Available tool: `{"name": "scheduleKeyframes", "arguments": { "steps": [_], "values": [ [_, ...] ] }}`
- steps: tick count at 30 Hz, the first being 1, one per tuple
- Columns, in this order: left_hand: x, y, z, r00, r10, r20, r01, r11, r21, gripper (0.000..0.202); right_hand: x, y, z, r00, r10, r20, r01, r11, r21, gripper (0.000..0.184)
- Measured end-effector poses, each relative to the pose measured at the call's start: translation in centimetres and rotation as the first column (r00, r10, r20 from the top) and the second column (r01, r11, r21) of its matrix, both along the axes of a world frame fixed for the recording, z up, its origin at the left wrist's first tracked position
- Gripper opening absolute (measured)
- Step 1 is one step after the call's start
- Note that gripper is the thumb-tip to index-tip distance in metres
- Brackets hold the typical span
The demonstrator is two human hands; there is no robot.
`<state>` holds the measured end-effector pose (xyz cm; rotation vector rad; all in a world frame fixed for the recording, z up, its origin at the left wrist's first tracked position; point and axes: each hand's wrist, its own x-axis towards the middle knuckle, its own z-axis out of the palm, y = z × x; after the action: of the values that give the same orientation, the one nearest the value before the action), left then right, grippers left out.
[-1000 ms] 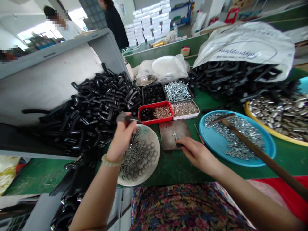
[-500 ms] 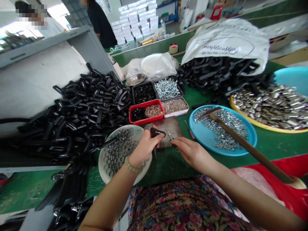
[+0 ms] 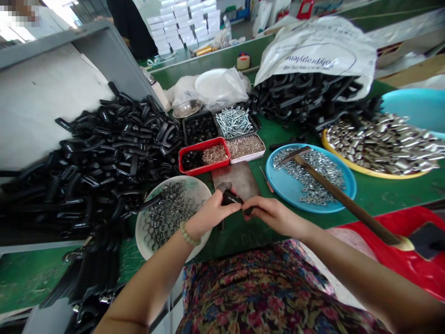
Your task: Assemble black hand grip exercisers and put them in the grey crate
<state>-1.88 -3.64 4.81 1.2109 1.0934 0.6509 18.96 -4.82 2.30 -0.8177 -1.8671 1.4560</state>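
My left hand (image 3: 209,215) is closed around a black plastic handle part (image 3: 231,198) with pale lettering on its side. Fingers of my right hand (image 3: 276,216) pinch a small black piece (image 3: 248,210) against the near right end of that part. The silver bolt is out of sight; I cannot tell how far it sits inside. Both hands are just over the near edge of a grey metal plate (image 3: 243,175). A white bowl (image 3: 139,234) of metal rings lies beside my left wrist.
Black handle parts (image 3: 114,148) are heaped at left. Behind the plate stand a red tray (image 3: 205,171) and a tray of screws (image 3: 233,121). A hammer (image 3: 342,199) rests across a blue tray (image 3: 278,192) of nuts. A screwdriver (image 3: 267,181) lies beside the plate.
The silver bolt seen between my hands is now hidden. My right hand has brought the small black piece up against the handle part, and the view has shifted slightly.
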Motion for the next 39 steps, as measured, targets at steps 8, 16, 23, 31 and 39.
{"name": "scheduleKeyframes", "arguments": {
  "steps": [8, 16, 23, 31, 39],
  "values": [
    [0.9, -1.2, -0.5, 0.98, 0.103, 0.173, -0.103, 0.995, -0.004, 0.047, -1.2, 0.7, -0.1, 0.908, -0.09, -0.409, -0.122, 0.878, -0.464, 0.034],
    [1.1, -1.6, -0.4, 0.944, 0.214, 0.252, -0.224, 0.974, 0.012, 0.045, -2.4, -0.4, 0.7, 0.879, -0.26, -0.399, 0.027, 0.863, -0.505, 0.028],
    [1.8, -1.9, -0.3, 0.901, 0.204, 0.383, -0.208, 0.978, -0.033, 0.035, -3.4, -0.6, 1.5, 0.864, -0.303, -0.402, -0.049, 0.744, -0.666, 0.047],
    [-1.9, 0.2, 0.2, 0.982, 0.123, -0.142, -0.088, 0.969, 0.233, 0.042, -3.3, 3.5, 2.8, 0.991, -0.104, -0.088, 0.063, 0.921, -0.384, 0.027],
    [1.3, 5.0, -2.8, 0.566, 0.084, -0.82, 0.647, 0.571, 0.505, 0.039, -9.8, 19.5, 3.0, 0.551, -0.435, 0.712, -0.236, 0.737, 0.633, 0.02]
  ]
}}
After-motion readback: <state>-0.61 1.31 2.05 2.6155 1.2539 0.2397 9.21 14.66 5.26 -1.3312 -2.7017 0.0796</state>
